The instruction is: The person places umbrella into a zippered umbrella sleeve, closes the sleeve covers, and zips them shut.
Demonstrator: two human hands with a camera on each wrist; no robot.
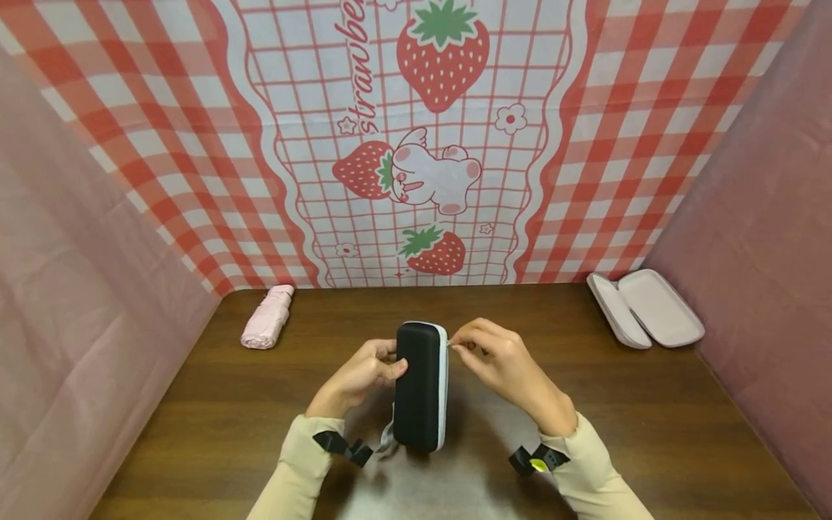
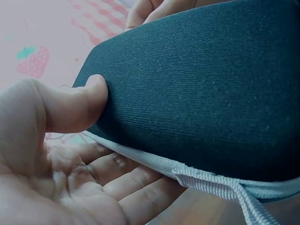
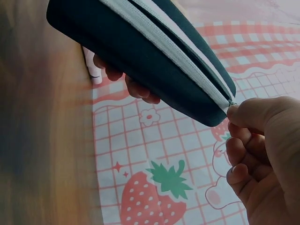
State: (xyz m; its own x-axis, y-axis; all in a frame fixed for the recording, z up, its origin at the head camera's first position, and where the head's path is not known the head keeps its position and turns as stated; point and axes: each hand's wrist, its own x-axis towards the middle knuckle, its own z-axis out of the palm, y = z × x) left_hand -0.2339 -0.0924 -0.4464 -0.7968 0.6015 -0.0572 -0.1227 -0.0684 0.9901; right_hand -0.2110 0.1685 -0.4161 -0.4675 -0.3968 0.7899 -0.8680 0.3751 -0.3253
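Note:
A black hard-shell zip case (image 1: 417,390) with a white zipper band stands upright above the table in the head view. My left hand (image 1: 362,375) grips its left side, thumb on the black front and fingers behind, as the left wrist view also shows. A grey-white strap (image 2: 211,184) hangs from the zipper edge on that side. With thumb and forefinger my right hand (image 1: 503,361) pinches the zipper pull (image 3: 233,104) near the top right corner. In the right wrist view the zipper (image 3: 187,65) is parted along the side, with a dark gap between its two bands.
A rolled pink cloth-like bundle (image 1: 268,318) lies at the back left of the wooden table (image 1: 195,433). At the back right an opened pale case (image 1: 659,309) lies near the pink side curtain (image 1: 747,217). Behind hangs a strawberry-print checked cloth (image 1: 416,238).

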